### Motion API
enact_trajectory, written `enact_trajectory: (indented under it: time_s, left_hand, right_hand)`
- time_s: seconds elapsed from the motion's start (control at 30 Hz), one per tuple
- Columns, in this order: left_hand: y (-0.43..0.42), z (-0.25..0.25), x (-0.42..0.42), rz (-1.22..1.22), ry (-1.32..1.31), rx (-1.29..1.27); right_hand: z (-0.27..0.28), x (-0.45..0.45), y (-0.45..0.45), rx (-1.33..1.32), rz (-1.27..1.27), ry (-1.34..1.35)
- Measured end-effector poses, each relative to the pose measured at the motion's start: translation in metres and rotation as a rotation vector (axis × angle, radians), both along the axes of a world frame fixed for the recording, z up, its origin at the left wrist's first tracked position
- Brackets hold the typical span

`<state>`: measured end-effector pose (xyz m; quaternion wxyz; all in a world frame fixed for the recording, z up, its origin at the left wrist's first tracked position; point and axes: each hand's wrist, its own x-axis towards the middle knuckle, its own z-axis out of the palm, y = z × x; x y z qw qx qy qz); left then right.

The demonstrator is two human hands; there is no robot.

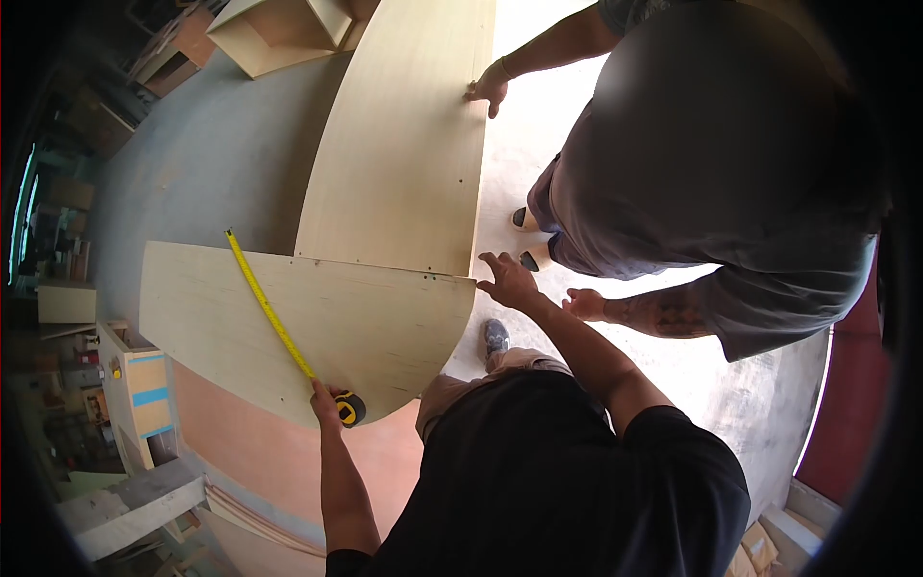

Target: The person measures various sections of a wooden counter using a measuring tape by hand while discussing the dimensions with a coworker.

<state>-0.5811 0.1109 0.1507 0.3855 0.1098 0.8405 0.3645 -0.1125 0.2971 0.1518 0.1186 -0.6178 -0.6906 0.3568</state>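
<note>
Head view. The left hand [328, 402] has its fingers clamped on a black-and-yellow, round-cornered tape measure [352, 410]; its yellow, ribbon-like blade [270, 313] extends across a pale, curved-edged wooden panel [385, 332]. The right hand [512, 283] spreads its fingers apart near the panel's corner; contact cannot be told. The step appears to be measuring; the next move likely calls for a steady blade.

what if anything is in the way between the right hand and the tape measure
Nothing visible: the right hand is by the corner of the curved panel, the left hand holds the tape measure, and only panel surface shows between.
</note>
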Motion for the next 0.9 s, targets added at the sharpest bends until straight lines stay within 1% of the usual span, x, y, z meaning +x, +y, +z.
enact_trajectory:
  time_s: [0.03,0.07,0.13,0.2,0.23,0.27,0.33,0.4,0.43,0.5,0.53,0.63,0.67,0.7,0.73,0.77,0.83,0.87,0.9]
  left_hand:
    - [0.002,0.001,0.003,0.014,0.018,0.001]
    - [0.005,0.001,0.005,0.027,0.036,0.001]
    - [0.004,0.014,0.012,0.019,0.035,-0.011]
    - [0.009,0.012,0.014,0.005,0.012,-0.007]
    - [0.007,0.008,0.008,-0.002,-0.008,-0.006]
    - [0.003,0.005,0.002,-0.010,-0.027,-0.008]
    - [0.001,0.000,-0.003,-0.012,-0.025,-0.009]
    - [0.003,-0.002,-0.004,0.005,-0.039,0.008]
    - [0.005,0.002,0.001,0.006,-0.029,0.006]
    - [0.006,0.013,0.010,0.013,-0.011,0.004]
    - [0.008,0.008,0.007,0.013,-0.018,0.011]
    - [-0.002,-0.001,-0.004,0.006,-0.009,0.001]
    - [-0.006,-0.001,-0.006,-0.007,0.010,-0.014]
    - [0.000,-0.002,-0.003,-0.029,0.020,-0.012]
    - [0.001,-0.005,-0.003,0.013,-0.014,0.023]
    - [0.004,0.002,0.000,-0.019,-0.015,-0.021]
    - [0.003,0.000,-0.001,-0.028,-0.028,0.018]
    - [0.002,-0.004,-0.004,-0.011,-0.017,0.014]
    - [0.002,-0.007,-0.007,-0.018,-0.034,0.002]
  right_hand:
    - [-0.006,0.001,0.000,-0.027,-0.027,0.053]
    - [-0.013,0.000,-0.002,-0.305,-0.149,0.264]
    - [0.015,0.000,-0.020,-0.837,-0.375,0.852]
    - [-0.001,-0.006,-0.042,-0.653,-0.012,0.742]
    - [0.030,-0.018,-0.046,-0.595,0.006,0.655]
    - [0.032,-0.021,-0.049,-0.665,0.010,0.608]
    - [0.027,-0.031,-0.054,-0.648,-0.052,0.550]
    - [-0.002,-0.035,-0.060,-0.612,-0.056,0.793]
    - [-0.007,-0.035,-0.061,-0.594,-0.058,0.913]
    - [-0.009,-0.030,-0.057,-0.589,-0.170,0.869]
    - [-0.006,-0.028,-0.052,-0.582,-0.221,0.846]
    - [0.020,-0.025,-0.047,-0.613,-0.245,0.965]
    - [0.002,-0.027,-0.057,-0.808,-0.240,1.092]
    - [-0.005,-0.030,-0.071,-0.504,0.271,0.695]
    - [-0.012,-0.033,-0.086,-0.063,0.637,0.316]
    - [-0.009,-0.038,-0.091,-0.078,0.640,0.334]
    - [-0.002,-0.049,-0.101,-0.107,0.646,0.369]
    - [0.003,-0.047,-0.094,-0.108,0.498,0.410]
    - [-0.004,-0.049,-0.084,-0.271,0.211,0.585]
